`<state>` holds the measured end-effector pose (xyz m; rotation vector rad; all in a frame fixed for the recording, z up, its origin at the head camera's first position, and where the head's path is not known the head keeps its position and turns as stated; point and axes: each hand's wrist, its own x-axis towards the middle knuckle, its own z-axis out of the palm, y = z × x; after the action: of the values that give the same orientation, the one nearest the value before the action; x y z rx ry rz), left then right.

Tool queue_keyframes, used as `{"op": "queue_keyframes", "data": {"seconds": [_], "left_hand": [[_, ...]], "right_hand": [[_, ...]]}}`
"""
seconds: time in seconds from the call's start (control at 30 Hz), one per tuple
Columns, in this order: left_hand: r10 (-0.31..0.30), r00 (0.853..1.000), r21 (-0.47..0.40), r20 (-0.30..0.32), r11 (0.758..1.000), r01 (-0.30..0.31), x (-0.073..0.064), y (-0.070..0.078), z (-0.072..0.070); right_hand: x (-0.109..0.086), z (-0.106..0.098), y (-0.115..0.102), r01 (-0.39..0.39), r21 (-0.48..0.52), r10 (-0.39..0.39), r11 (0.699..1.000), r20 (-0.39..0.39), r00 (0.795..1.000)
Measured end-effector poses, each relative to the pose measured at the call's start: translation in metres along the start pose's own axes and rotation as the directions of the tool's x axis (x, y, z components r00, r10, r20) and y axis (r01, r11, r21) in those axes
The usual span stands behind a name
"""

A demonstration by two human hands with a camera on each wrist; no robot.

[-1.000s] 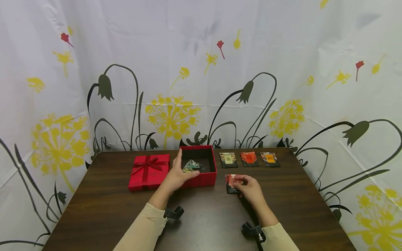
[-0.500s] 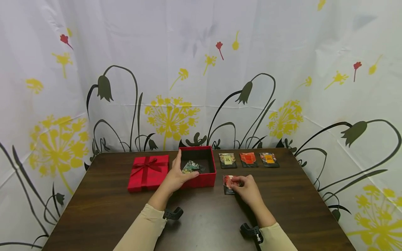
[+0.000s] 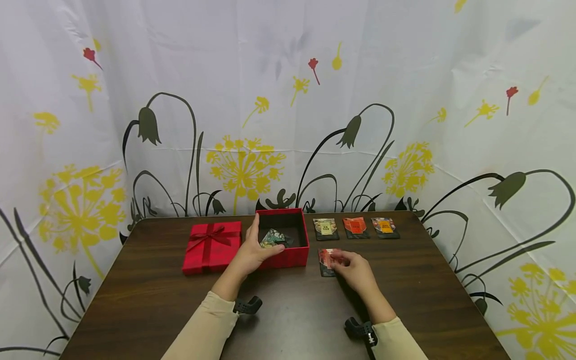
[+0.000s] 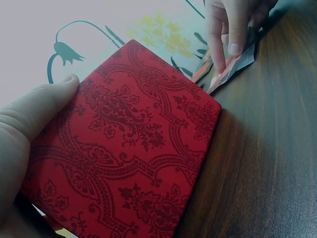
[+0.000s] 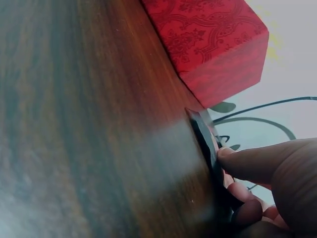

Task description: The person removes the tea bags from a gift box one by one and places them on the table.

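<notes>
The red gift box (image 3: 288, 256) stands without its lid at the back of the table, and a green patterned packet (image 3: 273, 238) lies inside. My left hand (image 3: 253, 254) holds its left front corner, thumb at the front rim and fingers along the left side. To the right of the box, a flat red-and-black sachet (image 3: 326, 261) lies at table level. My right hand (image 3: 357, 270) pinches its right part with thumb and fingers, covering that end. In the right wrist view, the thumb rests on the sachet (image 5: 204, 141), while the other fingers are curled at its edge.
The red lid (image 3: 213, 250) with its ribbon bow lies left of the box. Behind my right hand, a row holds a yellow-labelled sachet (image 3: 326, 228), a red one (image 3: 356, 227) and an orange-labelled one (image 3: 385, 227). A patterned curtain (image 3: 288, 110) hangs behind the table.
My right hand and the red-and-black sachet have shifted slightly left, towards the box, then stayed nearly still. The left hand keeps its place on the box.
</notes>
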<state>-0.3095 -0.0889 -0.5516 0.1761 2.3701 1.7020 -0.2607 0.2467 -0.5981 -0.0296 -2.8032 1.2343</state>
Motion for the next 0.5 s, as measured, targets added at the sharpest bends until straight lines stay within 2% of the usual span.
{"op": "queue_keyframes", "data": {"seconds": [0.3, 0.5], "left_hand": [[-0.005, 1.000, 0.015, -0.006, 1.000, 0.005, -0.0004, 0.0003, 0.0003], [-0.003, 1.000, 0.015, -0.005, 1.000, 0.003, -0.0009, 0.0012, 0.0002]], "right_hand": [[0.0004, -0.0060, -0.0014, -0.024, 0.012, 0.024, 1.000, 0.040, 0.999], [-0.0008, -0.0051, -0.0009, -0.013, -0.026, 0.014, 1.000, 0.037, 0.999]]}}
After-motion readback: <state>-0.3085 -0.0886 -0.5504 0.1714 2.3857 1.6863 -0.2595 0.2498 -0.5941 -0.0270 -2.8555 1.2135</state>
